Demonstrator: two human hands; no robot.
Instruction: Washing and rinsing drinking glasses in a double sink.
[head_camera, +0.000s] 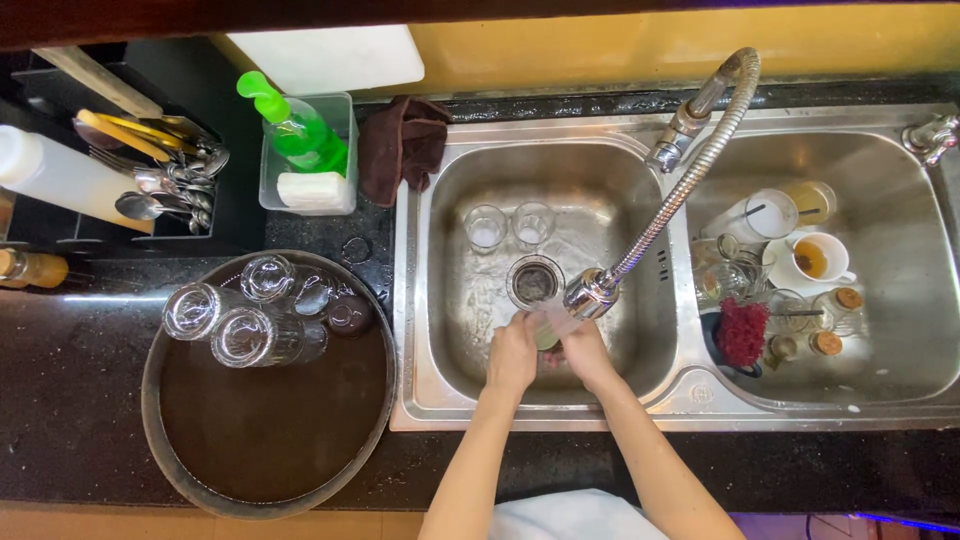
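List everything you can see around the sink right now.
Clear drinking glasses: two, left steel basin.
Small clear glass: one, held under the faucet.
Coiled steel faucet: one, between basins.
Clear upturned glasses: about five, round dark tray.
Dirty cups and jars: several, right basin.
Green soap bottle: one, clear tub.
Brown cloth: one, counter.
Left hand, right hand: both on the small glass.

Two sink glasses (485, 226), one faucet (680, 150)
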